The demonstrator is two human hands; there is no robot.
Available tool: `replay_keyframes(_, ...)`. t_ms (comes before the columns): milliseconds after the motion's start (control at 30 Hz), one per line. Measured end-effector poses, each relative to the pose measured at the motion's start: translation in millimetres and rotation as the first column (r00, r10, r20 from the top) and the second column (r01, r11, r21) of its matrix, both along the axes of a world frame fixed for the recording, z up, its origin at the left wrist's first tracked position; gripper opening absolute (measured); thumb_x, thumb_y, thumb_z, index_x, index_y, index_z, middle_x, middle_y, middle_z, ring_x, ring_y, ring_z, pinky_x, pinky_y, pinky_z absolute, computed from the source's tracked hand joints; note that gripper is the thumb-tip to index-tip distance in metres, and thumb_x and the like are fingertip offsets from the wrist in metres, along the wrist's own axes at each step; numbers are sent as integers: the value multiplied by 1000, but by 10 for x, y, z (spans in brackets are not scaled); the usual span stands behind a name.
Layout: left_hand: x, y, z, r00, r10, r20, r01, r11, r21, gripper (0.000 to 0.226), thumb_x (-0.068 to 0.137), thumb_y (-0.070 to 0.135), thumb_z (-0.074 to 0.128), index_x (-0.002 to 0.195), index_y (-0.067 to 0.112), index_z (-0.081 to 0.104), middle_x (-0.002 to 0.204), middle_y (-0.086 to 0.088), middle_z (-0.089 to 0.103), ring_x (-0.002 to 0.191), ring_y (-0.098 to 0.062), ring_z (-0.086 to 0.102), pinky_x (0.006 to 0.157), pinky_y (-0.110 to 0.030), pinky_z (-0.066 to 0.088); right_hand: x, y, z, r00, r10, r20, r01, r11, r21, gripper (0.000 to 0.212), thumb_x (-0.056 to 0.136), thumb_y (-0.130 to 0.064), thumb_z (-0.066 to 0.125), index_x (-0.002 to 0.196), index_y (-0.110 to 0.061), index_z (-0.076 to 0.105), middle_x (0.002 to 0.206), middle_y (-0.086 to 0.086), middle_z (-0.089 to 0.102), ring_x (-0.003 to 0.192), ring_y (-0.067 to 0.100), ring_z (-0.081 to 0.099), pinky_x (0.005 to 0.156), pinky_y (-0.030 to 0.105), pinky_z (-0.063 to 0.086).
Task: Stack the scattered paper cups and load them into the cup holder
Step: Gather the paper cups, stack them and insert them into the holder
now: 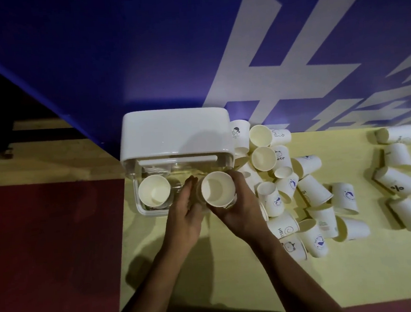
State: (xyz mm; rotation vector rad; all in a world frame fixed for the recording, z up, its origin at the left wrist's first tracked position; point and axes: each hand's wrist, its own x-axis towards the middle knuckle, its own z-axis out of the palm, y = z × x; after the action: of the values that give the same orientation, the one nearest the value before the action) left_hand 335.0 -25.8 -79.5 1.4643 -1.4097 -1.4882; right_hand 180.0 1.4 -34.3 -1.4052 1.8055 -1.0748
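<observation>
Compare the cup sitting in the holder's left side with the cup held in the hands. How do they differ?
The left cup sits inside the cup holder, untouched; the held cup is over the holder's right side, gripped by the right hand with the left hand against it. The held cup's rim looks larger than the left cup's. Both are white, upright and open-topped.

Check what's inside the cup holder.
A cup stack stands in its left side. The left hand and right hand hold a second stack at its right, covering its base.
</observation>
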Motion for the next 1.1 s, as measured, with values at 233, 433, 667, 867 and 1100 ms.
replay_keyframes(233, -128, -109, 121, 983, -54, 176, 52, 999, 13, 36, 110, 29, 41, 141, 32, 58, 133, 21, 59, 119, 8, 53, 92, 1, 33, 1, 55, -396, 994, 54, -100, -41, 991, 127, 89, 73, -50, 88, 145, -20, 45, 136, -11, 56, 122, 15, 57, 99, 32, 50)
replay_keyframes(433, -85, -109, -85, 949, -130, 288, 128, 991, 26, 46, 107, 16, 43, 144, 40, 53, 119, 9, 71, 105, -7, 66, 79, -4, 43, -51, 58, -422, 983, 82, -162, -53, 983, 175, 67, 91, -50, 72, 147, -21, 47, 139, -5, 58, 127, 14, 53, 99, 33, 49)
replay_keyframes(667, -26, -100, -133, 949, -82, 305, 93, 995, -22, 40, 105, 18, 51, 143, 29, 59, 118, 12, 73, 104, -2, 66, 83, -5, 45, -109, -48, -514, 954, 211, -215, -150, 951, 269, 71, 96, -43, 67, 157, -21, 38, 150, 2, 50, 136, 20, 44, 107, 34, 43)
replay_keyframes(867, -51, -49, -68, 937, -40, 348, 63, 997, -54, 40, 104, 24, 54, 145, 24, 57, 129, 6, 69, 115, -9, 64, 92, -21, 47, -156, -30, -445, 956, 213, -200, -162, 956, 243, 69, 98, -42, 64, 157, -20, 37, 158, 0, 43, 145, 16, 37, 114, 30, 36)
replay_keyframes(1100, -322, 337, 313, 913, -48, 404, 196, 922, -334, 26, 101, 32, 58, 124, 21, 66, 121, 4, 68, 110, -6, 61, 89, -8, 44, -566, 527, -285, 973, -177, -151, 202, 964, 171, 37, 99, -32, 63, 136, -27, 62, 128, -12, 64, 114, 8, 61, 91, 33, 55)
